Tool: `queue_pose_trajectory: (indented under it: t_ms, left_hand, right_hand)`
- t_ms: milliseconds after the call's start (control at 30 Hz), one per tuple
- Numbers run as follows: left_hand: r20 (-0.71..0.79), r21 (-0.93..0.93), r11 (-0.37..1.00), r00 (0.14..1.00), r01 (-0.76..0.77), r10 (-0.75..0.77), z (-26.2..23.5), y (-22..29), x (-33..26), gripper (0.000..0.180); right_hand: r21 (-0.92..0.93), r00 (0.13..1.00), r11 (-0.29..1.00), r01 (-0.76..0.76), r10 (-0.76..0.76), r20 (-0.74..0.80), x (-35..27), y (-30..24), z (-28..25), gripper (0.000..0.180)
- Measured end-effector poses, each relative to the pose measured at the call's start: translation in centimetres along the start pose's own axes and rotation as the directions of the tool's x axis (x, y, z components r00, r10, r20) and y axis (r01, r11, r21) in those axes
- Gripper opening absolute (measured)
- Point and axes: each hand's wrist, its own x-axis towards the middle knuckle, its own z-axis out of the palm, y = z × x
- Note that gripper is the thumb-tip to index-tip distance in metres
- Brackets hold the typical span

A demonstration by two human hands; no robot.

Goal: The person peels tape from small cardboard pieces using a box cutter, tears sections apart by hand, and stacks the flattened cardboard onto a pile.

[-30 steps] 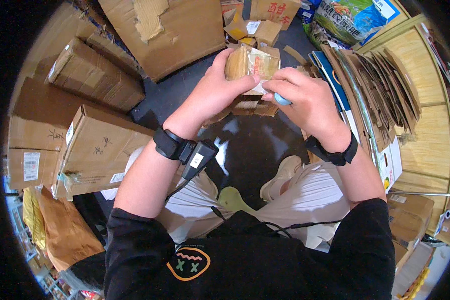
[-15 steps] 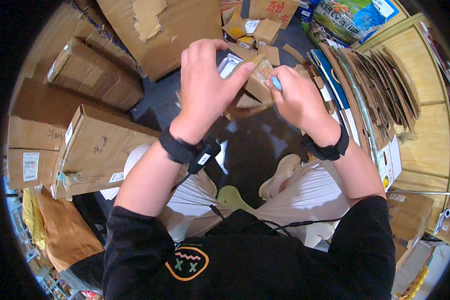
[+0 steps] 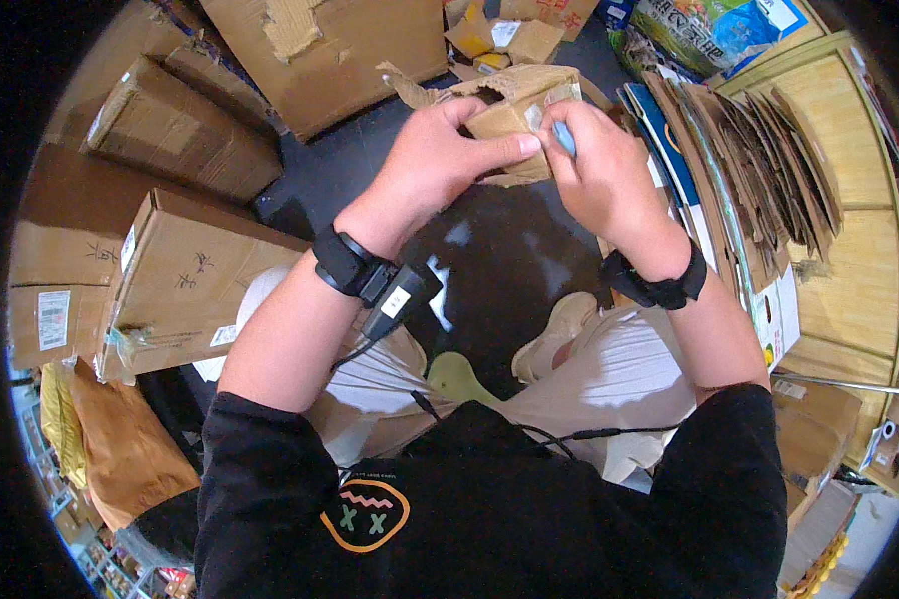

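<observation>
A small brown cardboard box (image 3: 539, 86) with torn, ragged flaps is held up in front of me. My left hand (image 3: 430, 165) grips its near left side, thumb stretched along the near face and fingers partly hidden behind. At the box's right end, my right hand (image 3: 606, 178) is closed around a small light-blue object (image 3: 565, 138). Only a short piece of that object shows between the fingers, so its kind is unclear. The right fingertips are at a strip of clear tape (image 3: 535, 118) on the box. Both wrists wear black bands.
Large cartons (image 3: 205, 270) stand at the left, with a big one (image 3: 340, 60) ahead. Flattened cardboard sheets (image 3: 759, 170) lean against a wooden panel (image 3: 859, 270) at the right. Opened small boxes (image 3: 524, 40) lie beyond my hands. A green stool edge (image 3: 454, 377) shows between my legs.
My left hand has come down and closed on the box, which is now turned and raised. A pale rectangular item formerly beside the left hand is out of sight. The right hand keeps the blue object.
</observation>
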Motion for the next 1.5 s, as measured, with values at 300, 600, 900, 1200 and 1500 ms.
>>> queue_pose_trajectory:
  t_ms: [300, 600, 900, 1200, 1500]
  left_hand:
    - [0.108, -0.224, 0.974, 0.992, -0.036, 0.061, 0.2, -0.6, -0.4, 0.036]
    - [-0.02, -0.291, 0.957, 1.0, 0.009, -0.016, -0.6, -0.2, -0.5, 0.031]
    - [-0.05, -0.275, 0.952, 0.991, -0.133, 0.124, 0.2, -1.0, 0.0, 0.033]
    - [-0.284, 0.117, 0.973, 0.932, -0.199, 0.225, 0.6, -1.4, 0.5, 0.033]
    - [-0.138, -0.102, 0.995, 0.99, -0.022, 0.008, -0.8, -1.0, 0.9, 0.032]
  right_hand:
    - [-0.099, 0.982, 0.982, -0.16, 0.148, -0.116, 0.7, 2.8, -0.9, 0.015]
    - [0.424, 0.917, 0.825, -0.374, 0.398, 0.033, 0.9, 3.1, -1.8, 0.021]
    - [0.024, 0.95, 0.952, -0.304, 0.302, 0.079, 1.2, -0.7, -1.5, 0.057]
    - [0.078, 0.993, 0.991, -0.106, 0.102, 0.062, 0.8, 1.4, 0.2, 0.025]
    - [0.253, 0.972, 0.939, -0.233, 0.228, 0.049, -0.3, 0.9, 0.7, 0.02]
